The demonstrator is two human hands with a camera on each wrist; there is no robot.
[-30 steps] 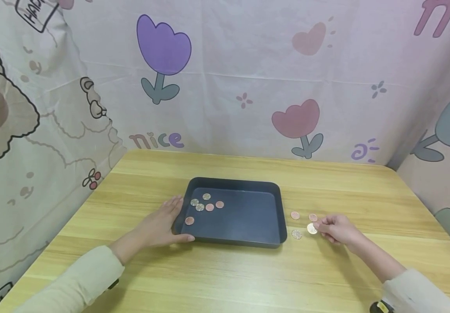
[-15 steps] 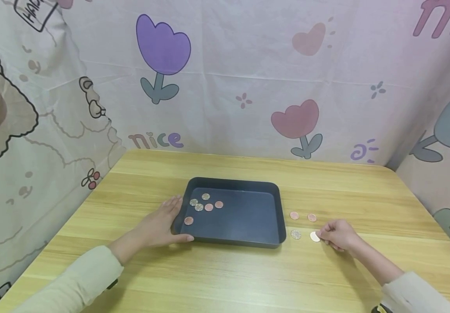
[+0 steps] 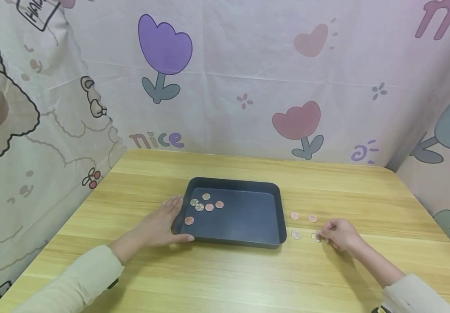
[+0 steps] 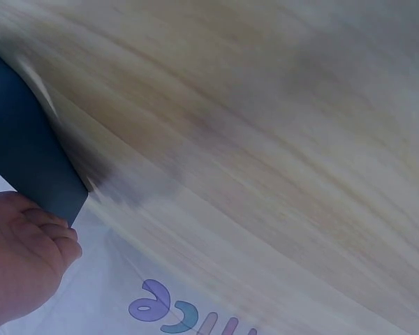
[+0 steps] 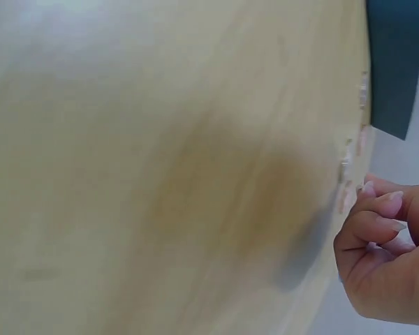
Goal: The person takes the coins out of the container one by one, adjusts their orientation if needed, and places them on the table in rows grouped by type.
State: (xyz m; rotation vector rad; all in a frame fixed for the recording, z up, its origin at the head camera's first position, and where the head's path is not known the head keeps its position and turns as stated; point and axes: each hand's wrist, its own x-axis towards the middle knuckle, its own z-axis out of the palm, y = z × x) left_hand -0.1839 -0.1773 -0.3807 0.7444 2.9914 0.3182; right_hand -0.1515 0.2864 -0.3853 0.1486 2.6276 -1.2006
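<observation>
The right hand (image 3: 340, 234) lies low on the wooden table (image 3: 225, 278), fingers curled, their tips at a silvery coin (image 3: 316, 237) that lies flat on the wood. Whether the fingers pinch the coin or only touch it cannot be told. In the right wrist view the fingers (image 5: 373, 209) are bent inward, with the coins only a blur past them.

Just to the left of that hand lies a second silvery coin (image 3: 296, 234), and a little beyond the fingertips two copper coins (image 3: 303, 217) sit side by side, all four between the hand and the dark tray (image 3: 276, 217).

The left hand (image 3: 158, 226) rests flat and relaxed against the tray's left end, thumb along the near corner, fingers straight along the side wall. Just past these fingers, inside the tray, lie six coins (image 3: 205, 205): one close to the near left corner, five clustered farther in.

Behind the table hangs a cloth (image 3: 248, 65) printed with tulips.
</observation>
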